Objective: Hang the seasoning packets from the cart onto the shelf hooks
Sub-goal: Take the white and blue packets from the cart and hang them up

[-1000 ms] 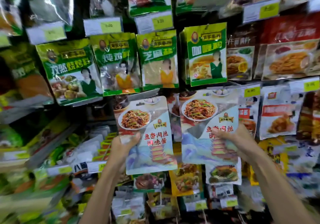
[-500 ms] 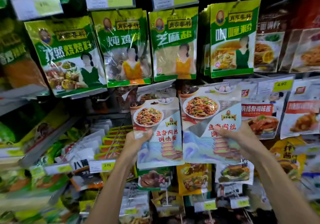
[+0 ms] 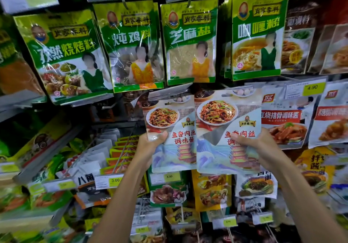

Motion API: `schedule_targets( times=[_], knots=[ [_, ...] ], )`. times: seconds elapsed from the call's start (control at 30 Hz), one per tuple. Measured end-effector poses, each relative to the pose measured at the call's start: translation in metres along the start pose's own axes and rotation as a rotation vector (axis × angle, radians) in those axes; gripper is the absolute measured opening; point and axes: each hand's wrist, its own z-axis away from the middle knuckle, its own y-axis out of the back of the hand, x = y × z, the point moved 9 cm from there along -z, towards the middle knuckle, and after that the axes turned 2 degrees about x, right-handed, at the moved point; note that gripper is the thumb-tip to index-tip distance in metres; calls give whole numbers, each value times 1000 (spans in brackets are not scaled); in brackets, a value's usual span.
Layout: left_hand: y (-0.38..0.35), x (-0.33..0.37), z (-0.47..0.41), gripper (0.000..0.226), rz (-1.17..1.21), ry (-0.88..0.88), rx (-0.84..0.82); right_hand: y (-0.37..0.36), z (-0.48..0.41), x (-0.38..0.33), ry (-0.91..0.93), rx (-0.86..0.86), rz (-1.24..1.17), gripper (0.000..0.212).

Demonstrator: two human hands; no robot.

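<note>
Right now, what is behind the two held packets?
Below the left packet and right packet show a 5.00 tag, a yellow packet and a white packet. Anything directly behind them, hooks included, is covered.

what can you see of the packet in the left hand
The left packet is a flat glossy pouch: pale, blue wave print below, a plate of shredded stir-fry on top, red lettering mid-face. It is upright; the left hand grips its left edge, thumb in front. Its right edge meets the twin packet.
</note>
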Motion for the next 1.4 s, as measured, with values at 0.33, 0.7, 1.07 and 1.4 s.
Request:
schedule_targets(
  times=[0.33,0.7,1.07,1.4],
  knots=[
    [-4,2,-5,6,39,-15,-8,3,6,10,-36,21,9,35],
    [-5,0,-11,7,-1,-13,-11,3,8,12,-45,38,6,39],
    [3,-4,-43,8,-7,29,106,-6,9,19,-69,10,-24,34],
    [18,28,6,42,-595,-248,354,-29,15,30,-142,-24,-14,43]
  ],
)
